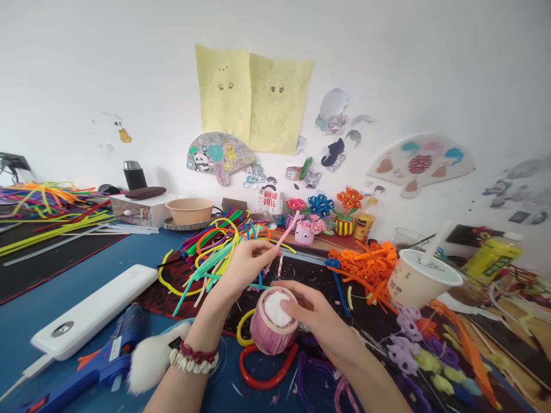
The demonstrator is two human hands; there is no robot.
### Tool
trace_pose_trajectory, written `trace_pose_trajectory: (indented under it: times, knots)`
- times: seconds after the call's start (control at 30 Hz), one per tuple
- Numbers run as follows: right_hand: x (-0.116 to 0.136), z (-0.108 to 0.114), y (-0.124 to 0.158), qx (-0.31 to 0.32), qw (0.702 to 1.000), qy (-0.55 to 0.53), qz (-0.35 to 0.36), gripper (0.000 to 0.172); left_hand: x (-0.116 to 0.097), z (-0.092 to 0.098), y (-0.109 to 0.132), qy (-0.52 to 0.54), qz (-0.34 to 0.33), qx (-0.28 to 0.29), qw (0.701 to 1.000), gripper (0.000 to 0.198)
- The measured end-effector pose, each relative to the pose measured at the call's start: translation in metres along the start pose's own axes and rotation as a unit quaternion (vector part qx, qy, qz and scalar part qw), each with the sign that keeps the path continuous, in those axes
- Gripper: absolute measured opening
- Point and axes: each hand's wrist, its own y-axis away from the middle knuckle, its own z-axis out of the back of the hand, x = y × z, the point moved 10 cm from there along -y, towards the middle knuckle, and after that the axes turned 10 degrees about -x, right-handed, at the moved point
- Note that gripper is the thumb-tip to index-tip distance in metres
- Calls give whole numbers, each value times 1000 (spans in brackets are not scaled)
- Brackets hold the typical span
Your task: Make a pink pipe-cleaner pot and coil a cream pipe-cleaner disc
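Note:
Pinched between the fingertips of my left hand [246, 263] is a pink pipe cleaner [289, 229], one end pointing up. A thin twisted pink-and-white piece [280, 267] hangs just below those fingers; whether it joins the pipe cleaner I cannot tell. My right hand [321, 314] is wrapped around the side of a small pink pot [270, 337] covered in pipe cleaner, tilted toward me. Its thumb lies over the round white top [275, 310]. Directly beneath the pot, partly hidden by it, are red and yellow loop handles [269, 383], apparently of scissors.
A blue glue gun [103, 367], a white power bank [94, 310] and a white fluffy piece [148, 358] lie left. Pipe cleaners [219, 246] heap behind my hands. Orange pieces [365, 267] and a paper cup [415, 287] stand right. Finished flower pots [305, 234] line the wall.

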Motion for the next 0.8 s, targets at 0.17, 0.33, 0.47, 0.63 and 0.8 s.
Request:
trace_pose_trajectory:
  times: [0.17,0.33,0.47,0.63,0.8]
  knots:
    - [4,7,-3,-30,999,4,11,49,-3,-7,3,42,9,29,999,35]
    - [20,35,-11,-136,985,10,109,49,-14,-17,9,102,11,76,992,36]
    - [31,39,-6,-151,975,17,160,40,-23,-29,18,138,13,125,982,33]
    - [39,42,2,-174,970,42,167,31,-22,-41,25,148,30,165,975,33]
    - [41,51,3,-200,962,62,174,32,-15,-27,14,172,24,88,981,29]
